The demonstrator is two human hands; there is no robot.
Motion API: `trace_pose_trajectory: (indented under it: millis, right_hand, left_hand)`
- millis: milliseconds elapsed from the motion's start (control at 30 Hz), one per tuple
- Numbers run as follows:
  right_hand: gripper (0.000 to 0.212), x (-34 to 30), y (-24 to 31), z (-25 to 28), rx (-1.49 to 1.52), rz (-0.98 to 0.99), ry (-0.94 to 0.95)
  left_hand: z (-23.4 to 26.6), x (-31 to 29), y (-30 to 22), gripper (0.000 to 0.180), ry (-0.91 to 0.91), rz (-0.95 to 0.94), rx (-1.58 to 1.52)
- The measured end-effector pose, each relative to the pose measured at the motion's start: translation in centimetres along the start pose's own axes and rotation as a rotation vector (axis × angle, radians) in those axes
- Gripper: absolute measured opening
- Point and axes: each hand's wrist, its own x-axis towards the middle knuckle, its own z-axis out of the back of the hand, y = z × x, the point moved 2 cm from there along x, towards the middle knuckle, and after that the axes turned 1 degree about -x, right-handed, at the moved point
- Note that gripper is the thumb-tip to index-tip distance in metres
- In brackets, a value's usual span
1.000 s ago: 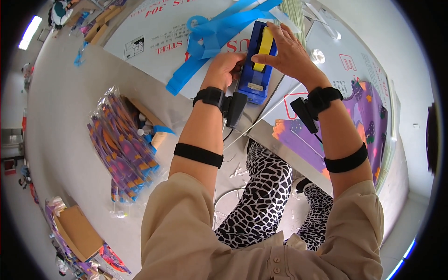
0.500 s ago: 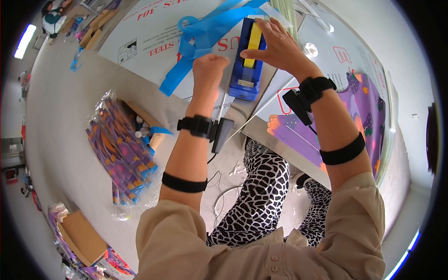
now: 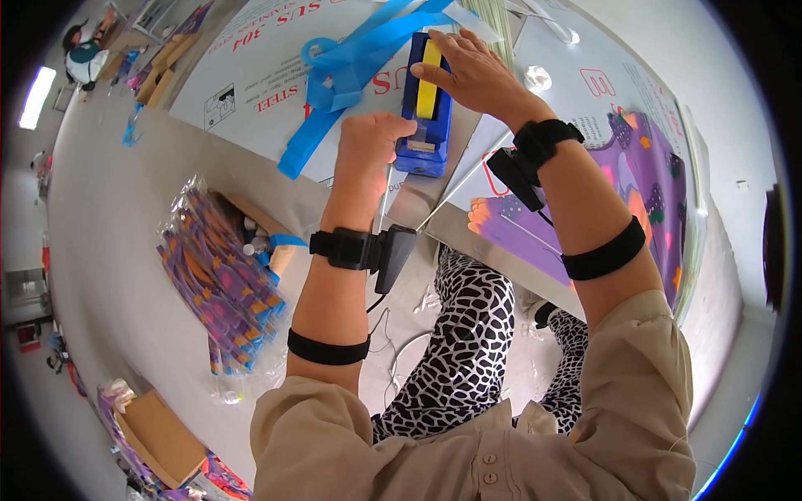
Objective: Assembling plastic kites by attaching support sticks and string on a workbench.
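Note:
A blue tape dispenser (image 3: pixel 426 163) stands on a sheet-covered worktop in front of me, with a yellow roll core (image 3: pixel 428 92) in it. My right hand (image 3: pixel 480 73) holds its far end, thumb over the roll and fingers stretched across the top. At the dispenser's near left corner is my left hand (image 3: pixel 368 152), closed, thumb and forefinger by the cutting end; what it pinches is hidden. A thin white stick (image 3: pixel 385 196) shows just below that hand; I cannot tell whether it is held. Tangled blue strips (image 3: pixel 334 88) lie left of the dispenser.
Purple printed sheets (image 3: pixel 526 230) lie on the worktop's right side. Pale thin sticks (image 3: pixel 491 37) are bundled at the back. On the floor to the left are packed printed pieces in clear plastic (image 3: pixel 221 280) and a cardboard box (image 3: pixel 163 434). Cables (image 3: pixel 393 342) run by my legs.
My left thumb and forefinger have come over to the dispenser's near end. The dispenser and my right hand appear slightly further left, as the whole view has shifted a little.

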Motion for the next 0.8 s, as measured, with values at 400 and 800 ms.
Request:
trace_pose_trajectory:
  millis: [400,800]
  right_hand:
    - [0.042,-0.9,1.2,1.1,0.103,0.038,-0.207]
    - [0.035,-3.5,3.4,2.4,0.129,0.017,-0.241]
  left_hand:
    - [0.4,-3.5,0.0,0.025,0.05,0.016,0.027]
    - [1.3,-7.7,2.8,0.017,-0.007,0.061,-0.011]
